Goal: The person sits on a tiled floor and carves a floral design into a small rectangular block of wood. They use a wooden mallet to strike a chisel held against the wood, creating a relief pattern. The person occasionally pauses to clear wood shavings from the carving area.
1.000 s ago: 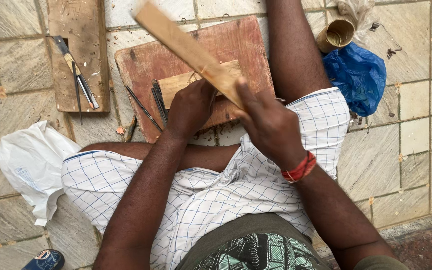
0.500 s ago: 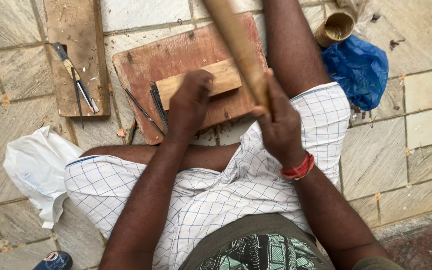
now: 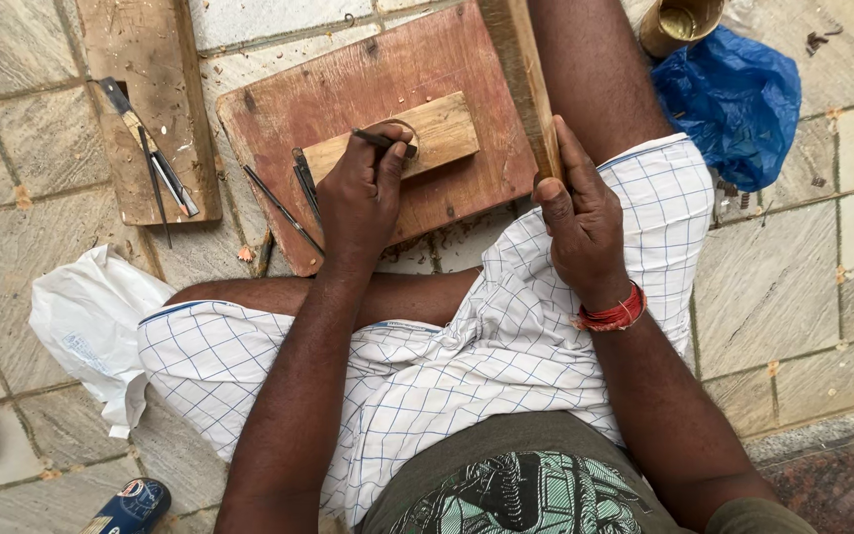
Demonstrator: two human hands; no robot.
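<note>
My left hand (image 3: 360, 194) grips a thin dark metal chisel (image 3: 384, 140), its tip resting on a small pale wood block (image 3: 437, 130). The block lies on a reddish wooden board (image 3: 387, 69) on the tiled floor in front of my crossed legs. Beside my right knee, my right hand (image 3: 582, 213) holds a long wooden stick (image 3: 523, 74); it stands almost upright and runs out of the top of the view. A red band circles my right wrist.
Several thin metal tools (image 3: 289, 198) lie on the board's left edge. A second plank (image 3: 145, 99) at far left carries more tools. A white plastic bag (image 3: 86, 321) lies at left, a blue bag (image 3: 738, 99) and a brass cup (image 3: 679, 22) at top right.
The wooden stick has come down from in front of the board to my right side. My left hand has set the chisel on the block.
</note>
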